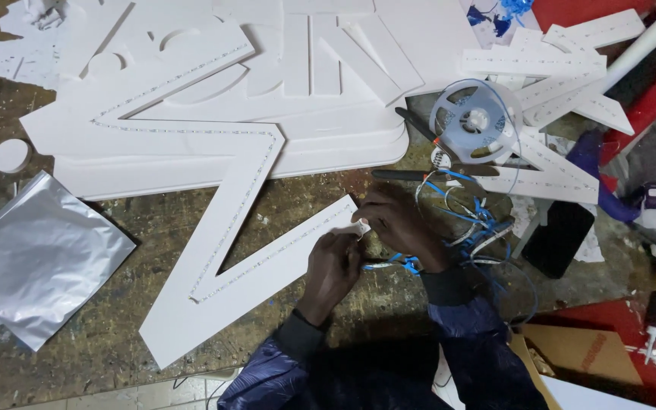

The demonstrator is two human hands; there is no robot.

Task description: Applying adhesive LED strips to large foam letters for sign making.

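At mid-frame both hands meet over the lower right end of a big white foam letter (214, 228) that zigzags from the upper left of the frame down to the lower centre, lying flat on a worn worktable (62, 357). A thin LED strip (244, 199) runs along the letter's face, and its end reaches the tip where the hands are. The left hand (333, 266) has its fingers curled closed, pinching what looks like the strip's end or its backing paper; the right hand (402, 225) is closed over the same spot from above, fingertips pressed together on a small white tab. What exactly sits between the fingers is too small to tell. Right of the hands lies a tangle of blue wire (474, 222), and above it, in the upper right, a strip reel (474, 121) beside black pliers (417, 149). A silver foil bag (36, 266) lies at the left edge, more white letters (548, 68) at upper right, a dark phone (558, 238) right of centre. By the look of it, the step in hand is finishing the strip at the letter's last stroke: peeling or pressing its end onto the foam. The next move would call for a steady pinch, keeping the strip in line with the edge and pressing it flat without kinking it.
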